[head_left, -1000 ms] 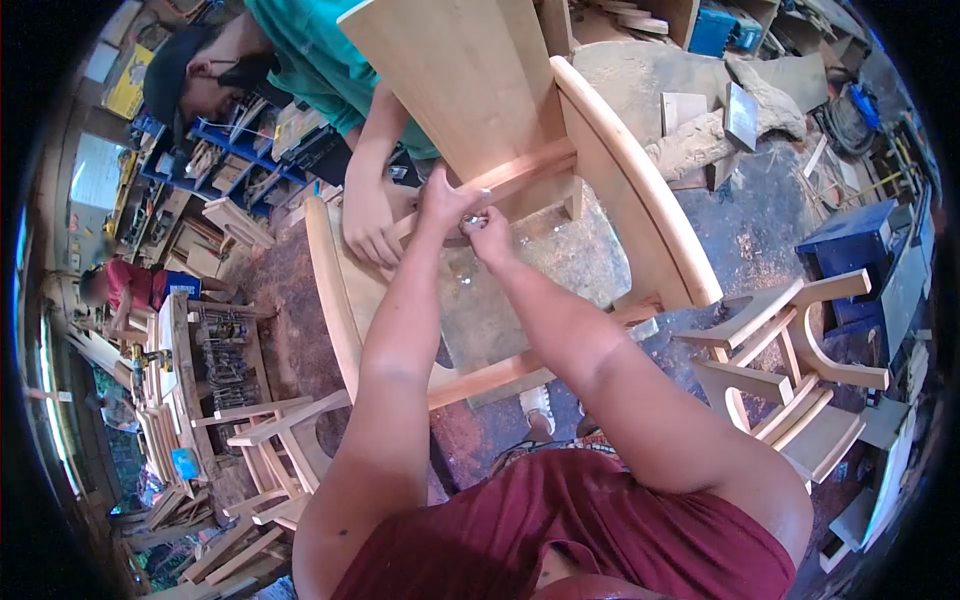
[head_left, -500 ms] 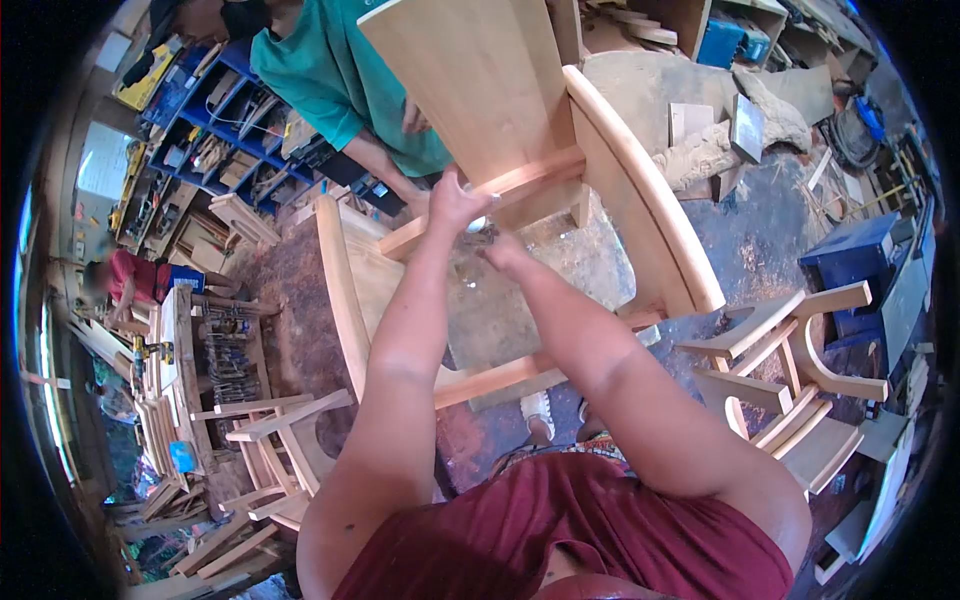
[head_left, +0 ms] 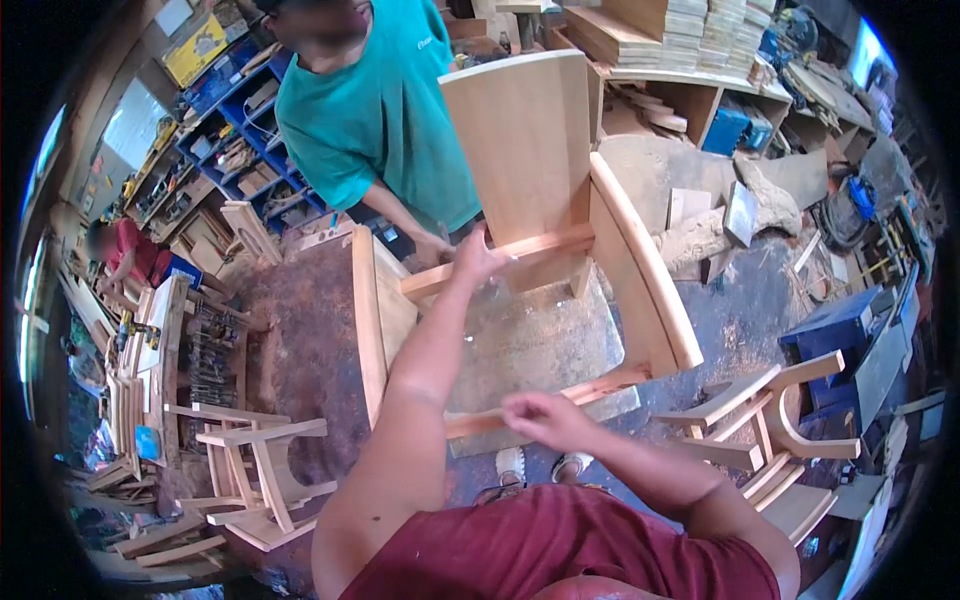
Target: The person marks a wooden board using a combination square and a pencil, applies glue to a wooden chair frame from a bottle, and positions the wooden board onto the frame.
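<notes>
A pale wooden armchair frame (head_left: 640,270) with a tall flat back panel (head_left: 520,140) stands before me. My left hand (head_left: 478,260) is closed round its rear crossrail (head_left: 550,245); something small and whitish shows at the fingers, too blurred to name. My right hand (head_left: 545,418) is curled closed just above the front rail (head_left: 480,424), apart from my left hand. Whatever its fingers may hold is hidden. Beyond the rear rail, a co-worker in a green shirt (head_left: 390,120) has a hand (head_left: 432,248) close to the rail's left end.
Unfinished chair frames lie at the left (head_left: 260,470) and right (head_left: 770,420). A blue shelf unit (head_left: 250,150) with wood pieces stands at the back left. Another person in red (head_left: 140,255) is by a bench. Stacked boards (head_left: 690,35) rest at the back.
My right hand has drawn back from beside my left hand to the front rail. My left hand stays on the rear rail. The view has tilted up, showing more of the co-worker.
</notes>
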`<state>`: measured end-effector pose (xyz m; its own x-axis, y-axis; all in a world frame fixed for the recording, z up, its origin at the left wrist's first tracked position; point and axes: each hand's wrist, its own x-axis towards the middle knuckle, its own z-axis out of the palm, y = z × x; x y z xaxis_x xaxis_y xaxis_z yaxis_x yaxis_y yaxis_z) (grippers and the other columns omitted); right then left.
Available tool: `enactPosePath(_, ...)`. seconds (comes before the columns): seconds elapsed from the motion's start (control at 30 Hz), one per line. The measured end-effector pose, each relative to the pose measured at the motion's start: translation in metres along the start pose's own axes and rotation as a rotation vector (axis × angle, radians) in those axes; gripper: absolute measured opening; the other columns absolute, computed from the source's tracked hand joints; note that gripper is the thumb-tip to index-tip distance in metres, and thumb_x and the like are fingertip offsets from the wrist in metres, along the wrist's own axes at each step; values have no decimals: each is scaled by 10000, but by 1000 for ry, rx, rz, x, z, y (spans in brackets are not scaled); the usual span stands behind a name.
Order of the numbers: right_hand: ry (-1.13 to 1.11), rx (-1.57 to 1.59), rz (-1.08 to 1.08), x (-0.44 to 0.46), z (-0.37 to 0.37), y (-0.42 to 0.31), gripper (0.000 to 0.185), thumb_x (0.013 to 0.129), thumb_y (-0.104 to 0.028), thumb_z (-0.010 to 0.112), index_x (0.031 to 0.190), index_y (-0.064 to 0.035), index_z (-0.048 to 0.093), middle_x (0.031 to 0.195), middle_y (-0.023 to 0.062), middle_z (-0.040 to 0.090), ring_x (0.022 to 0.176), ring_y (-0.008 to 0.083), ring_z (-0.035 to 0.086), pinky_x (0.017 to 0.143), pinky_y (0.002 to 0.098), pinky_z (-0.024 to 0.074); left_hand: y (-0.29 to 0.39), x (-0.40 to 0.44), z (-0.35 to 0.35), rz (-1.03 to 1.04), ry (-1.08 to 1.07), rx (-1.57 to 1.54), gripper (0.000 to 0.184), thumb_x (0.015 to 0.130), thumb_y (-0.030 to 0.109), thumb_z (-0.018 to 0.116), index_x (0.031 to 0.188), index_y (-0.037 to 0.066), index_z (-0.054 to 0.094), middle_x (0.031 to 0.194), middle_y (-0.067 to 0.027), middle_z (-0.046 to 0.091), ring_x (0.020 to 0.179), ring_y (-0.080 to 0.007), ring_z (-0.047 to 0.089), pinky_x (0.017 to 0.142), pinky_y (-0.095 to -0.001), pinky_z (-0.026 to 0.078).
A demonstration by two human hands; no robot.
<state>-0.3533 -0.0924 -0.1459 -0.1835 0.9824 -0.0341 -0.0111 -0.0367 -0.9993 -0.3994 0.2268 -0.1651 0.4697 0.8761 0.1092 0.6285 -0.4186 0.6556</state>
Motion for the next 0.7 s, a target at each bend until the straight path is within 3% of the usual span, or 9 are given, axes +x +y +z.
enactPosePath(0.17,42,-149,-12,-69,-49,-61,302,886,-158,642,1160,-39,600,949,74,670,907,156,641,801,307,510,-14,9,13,36,-14,-69,772,594,280,818,1247,26,494,1148,-174,635,1074,-309,609,932,-381,474)
enactPosePath(0.4,396,-728,-486,-47,-129,-151,248,790,-124,704,1007,-28,634,887,103,672,856,259,663,796,332,521,-9,8,9,33,-11,-44,761,577,294,828,1221,26,522,1144,-164,638,1056,-311,616,923,-383,479)
enactPosePath(0.47,500,-964,-430,-32,-145,-153,336,782,-156,721,1075,-33,609,1004,131,646,959,307,626,861,368,500,-16,9,14,20,-9,-134,754,573,298,830,1210,29,530,1129,-167,640,1050,-313,617,920,-393,479)
enactPosePath(0.57,513,-1077,-312,-11,-155,-145,469,773,-199,739,1176,-44,556,1151,156,585,1086,340,552,938,397,455,-21,11,16,41,17,-30,766,564,316,840,1200,24,531,1092,-178,646,1033,-317,619,905,-401,483)
enactPosePath(0.7,379,-1175,-306,-2,-162,-115,563,769,-229,744,1250,-59,505,1231,154,538,1155,341,501,974,409,423,5,-2,-4,71,18,4,772,565,318,845,1189,-2,520,1100,-206,636,1035,-332,612,898,-405,483)
